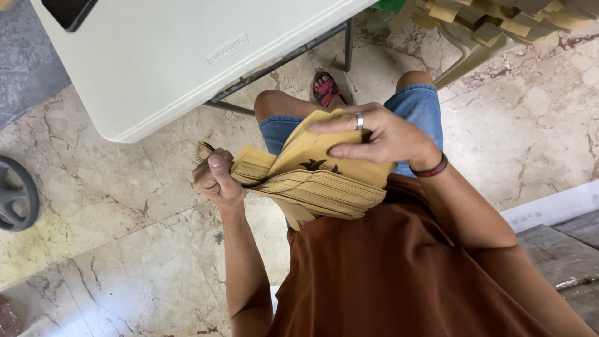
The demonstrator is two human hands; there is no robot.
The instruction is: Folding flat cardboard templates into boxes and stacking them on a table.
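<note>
**Brown paper stack, two-hand grip over my lap**

Kraft-paper bags (318, 184), flat, thick bundle, held above my knees, centre frame. My left hand (215, 178) clamps the stack's end at 9 o'clock, thumb on top, fingers wrapped under, closed tight on the edges. My right hand (380, 134) lies flat over the top sheets at 1 o'clock, fingers spread and pressing, ring visible; it peels the upper bags up into a curl.

Handling, my guess: each bag light and floppy, the bundle moderately heavy and loose, so sheets will slide and fan if I ease off. Creases easily, not fragile. Best hold: pinch the stacked edge, support underneath.

Further out: marble floor (125, 249), white folding table (156, 68) at 11 o'clock, more brown bags piled on a plastic chair (493, 25) at 1 o'clock.
</note>
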